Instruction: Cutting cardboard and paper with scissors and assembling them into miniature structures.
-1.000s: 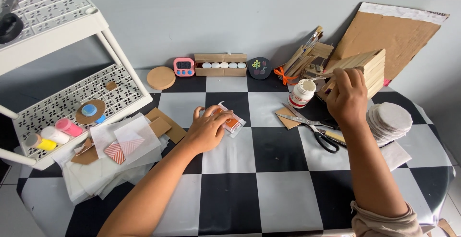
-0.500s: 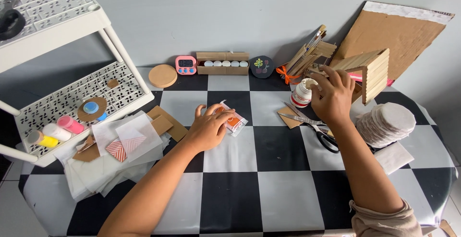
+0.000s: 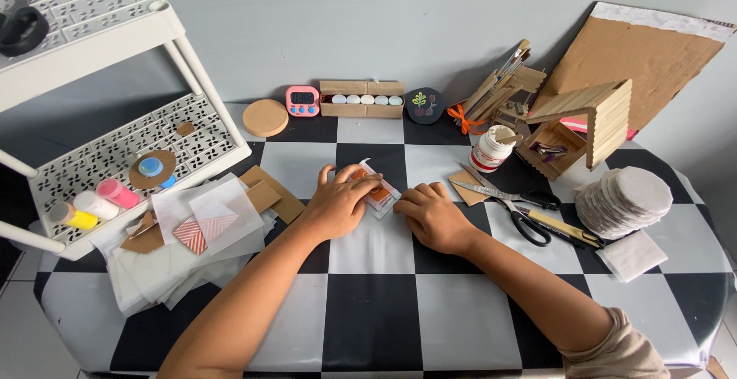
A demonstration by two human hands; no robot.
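Pink timer [image 3: 302, 100] with a dark screen sits at the table's back edge, by a cardboard box [image 3: 361, 99]; clear orange packet [image 3: 376, 191] mid-table.

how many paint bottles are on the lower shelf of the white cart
3, lying side by side at the shelf's front left corner: a yellow bottle nearest the edge, a white bottle in the middle, and a pink bottle furthest in. More may be hidden outside the view.

Left hand [image 3: 335, 206] and right hand [image 3: 432, 215] on small orange piece [image 3: 377, 191], checkered table [image 3: 368, 302].
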